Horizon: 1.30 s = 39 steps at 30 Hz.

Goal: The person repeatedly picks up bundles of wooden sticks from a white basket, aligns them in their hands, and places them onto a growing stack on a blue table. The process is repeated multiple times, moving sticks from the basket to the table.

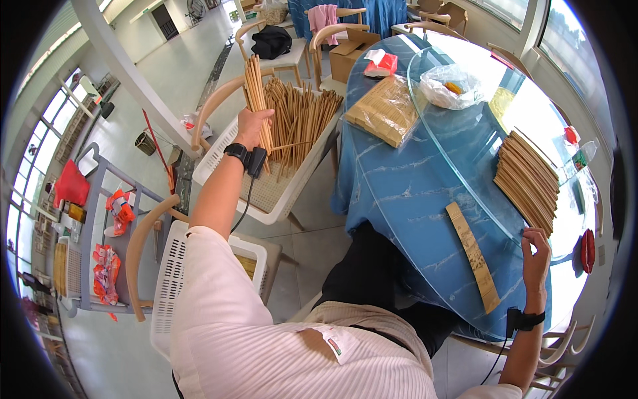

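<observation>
My left hand (253, 127) grips an upright bundle of thin wooden sticks (256, 90), above the left side of a white plastic basket (279, 217). Many more loose sticks (294, 119) fill the far part of that basket, and its near part shows bare mesh. At the right, my right hand (536, 254) has its fingers bent at the rim of a glass turntable (461, 187). Beside its fingertips a row of sticks (528, 179) lies side by side on the glass. Whether those fingers pinch anything is too small to tell. A flat, printed kraft paper strip (472, 257) lies on the blue tablecloth (398, 219).
A plastic-wrapped kraft paper pack (386, 109), a red tissue pack (381, 65) and a clear plastic bag (451, 87) occupy the table's far side. Another white basket (167, 284) stands on a chair at my left. Beyond it is a grey cart (94, 239) with orange packets.
</observation>
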Motion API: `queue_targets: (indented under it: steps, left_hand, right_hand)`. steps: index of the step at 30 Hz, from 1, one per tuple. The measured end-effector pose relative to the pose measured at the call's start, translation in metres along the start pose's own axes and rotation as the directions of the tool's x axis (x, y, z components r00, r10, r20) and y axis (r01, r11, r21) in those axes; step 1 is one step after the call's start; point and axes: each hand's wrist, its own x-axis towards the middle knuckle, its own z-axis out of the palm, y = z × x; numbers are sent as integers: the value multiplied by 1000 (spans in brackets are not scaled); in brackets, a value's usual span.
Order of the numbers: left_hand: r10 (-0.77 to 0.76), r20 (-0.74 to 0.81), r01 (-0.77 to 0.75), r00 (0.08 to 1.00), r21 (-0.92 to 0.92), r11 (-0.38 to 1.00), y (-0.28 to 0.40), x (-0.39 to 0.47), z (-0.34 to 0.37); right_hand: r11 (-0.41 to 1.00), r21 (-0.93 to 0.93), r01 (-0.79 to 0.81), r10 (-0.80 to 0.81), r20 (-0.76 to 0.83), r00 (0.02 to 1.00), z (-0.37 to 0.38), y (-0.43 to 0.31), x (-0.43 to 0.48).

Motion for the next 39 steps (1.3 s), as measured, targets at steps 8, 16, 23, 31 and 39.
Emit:
queue_targets:
  steps: [8,16,23,31,39]
  left_hand:
    - [338,-99,-311,936,218,925,53,23,-31]
    - [333,-354,-239,874,284,929,29,8,-42]
    - [226,-310,-339,923,-381,860,135,-3,-25]
    - [339,242,-124,909,-620,775,221,-152,154]
    - [418,625,84,659,-614,784,191,-299,331]
  right_hand:
    - [996,88,29,-23,-64,998,2,7,-5]
    - [996,73,53,-42,-147,988,-23,10,-22]
    - [892,448,62,-40,-60,997,-41,-48,-6]
    - [559,818,-139,-225,311,923,-28,-158,16]
    - [300,953,46,3,-49,999,5,-165,34]
